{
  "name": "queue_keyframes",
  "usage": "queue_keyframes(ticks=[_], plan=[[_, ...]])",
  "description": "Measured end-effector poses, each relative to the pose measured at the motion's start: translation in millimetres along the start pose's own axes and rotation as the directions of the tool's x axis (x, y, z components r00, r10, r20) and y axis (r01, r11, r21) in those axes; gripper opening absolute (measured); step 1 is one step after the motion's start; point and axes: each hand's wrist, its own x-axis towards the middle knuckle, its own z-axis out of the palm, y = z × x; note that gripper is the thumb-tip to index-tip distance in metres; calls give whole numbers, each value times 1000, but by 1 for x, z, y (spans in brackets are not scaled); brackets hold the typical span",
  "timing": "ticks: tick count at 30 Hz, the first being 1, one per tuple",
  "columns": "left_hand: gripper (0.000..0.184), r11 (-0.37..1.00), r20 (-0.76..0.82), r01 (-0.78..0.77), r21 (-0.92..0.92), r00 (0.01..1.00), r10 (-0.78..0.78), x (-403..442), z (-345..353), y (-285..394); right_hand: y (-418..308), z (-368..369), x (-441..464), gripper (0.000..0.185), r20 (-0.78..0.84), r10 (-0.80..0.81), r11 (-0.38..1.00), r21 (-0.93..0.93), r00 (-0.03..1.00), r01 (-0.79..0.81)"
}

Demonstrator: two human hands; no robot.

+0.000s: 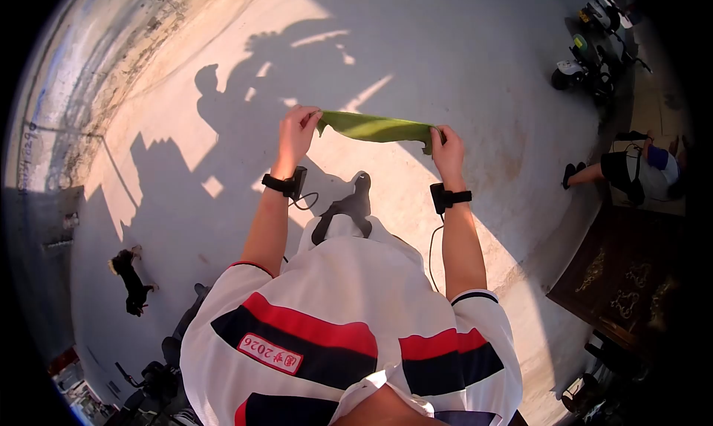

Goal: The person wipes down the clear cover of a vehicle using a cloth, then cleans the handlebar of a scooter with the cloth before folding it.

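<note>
A green cloth is stretched out between my two hands, in front of me over the concrete ground. Pinched in the fingers of my left hand is its left corner. My right hand grips the other end, where a corner hangs down. The cloth's upper edge runs fairly straight, and its lower edge curves a little. A black strap with a small box sits on my left wrist, and a similar strap is on my right wrist; thin cables lead from both.
On the left stands a small black dog. A person is at the right, by a dark carved wooden panel. A motorbike stands at the upper right, and a handlebar shows at lower left. Shadows cross the ground.
</note>
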Motion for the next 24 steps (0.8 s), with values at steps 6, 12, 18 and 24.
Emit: queue_keyframes(ticks=[6,12,18,24], plan=[[11,998,-112,40,47,993,-34,19,-12,3,-19,16,62,18,133,-66,997,48,989,60],[12,990,-299,138,-11,945,-135,-36,-40,-2,-33,52,78,12,228,-284,957,121,931,262],[13,916,-484,395,67,816,-316,-145,-71,14,-65,80,42,8,358,-486,861,355,798,365],[13,818,-709,571,76,607,-358,-276,-89,55,-94,113,-28,10,542,-630,775,491,556,399]])
